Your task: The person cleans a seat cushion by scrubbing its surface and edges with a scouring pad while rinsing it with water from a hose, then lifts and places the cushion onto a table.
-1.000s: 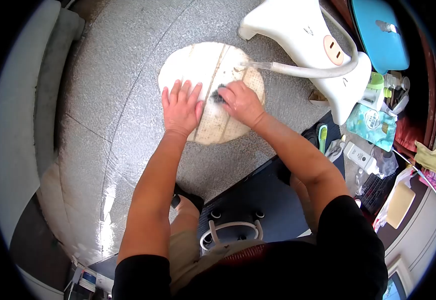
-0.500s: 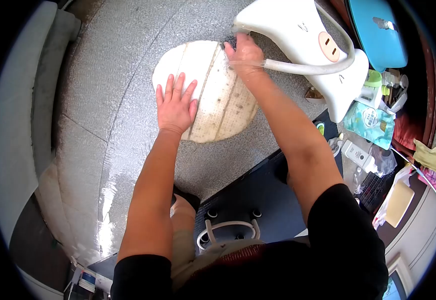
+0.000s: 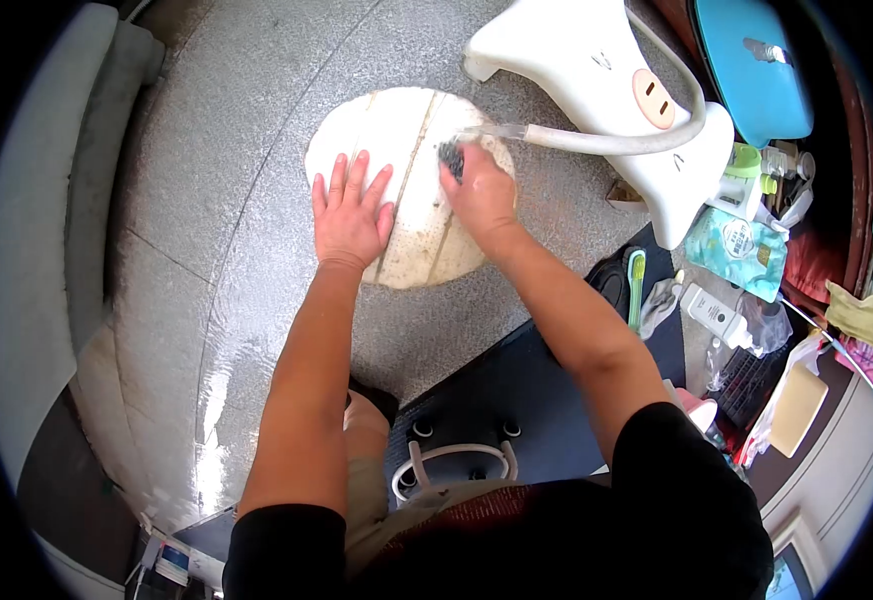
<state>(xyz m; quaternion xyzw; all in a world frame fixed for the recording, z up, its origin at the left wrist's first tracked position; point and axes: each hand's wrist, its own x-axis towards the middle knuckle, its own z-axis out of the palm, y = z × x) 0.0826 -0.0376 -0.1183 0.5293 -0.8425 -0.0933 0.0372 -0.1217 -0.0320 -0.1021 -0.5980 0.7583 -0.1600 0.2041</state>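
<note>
Scrubber (image 3: 451,158) dark, on the right half of the round board (image 3: 422,235), at the fingertip side of the right hand (image 3: 487,195), which is nearer; long axis can't be told, fingers cover part. Board lies on the floor in front of the person, seams slanting near-left to far-right. Right hand curled around scrubber, left hand (image 3: 352,225) flat on board's left side, fingers spread, nothing held.
</note>
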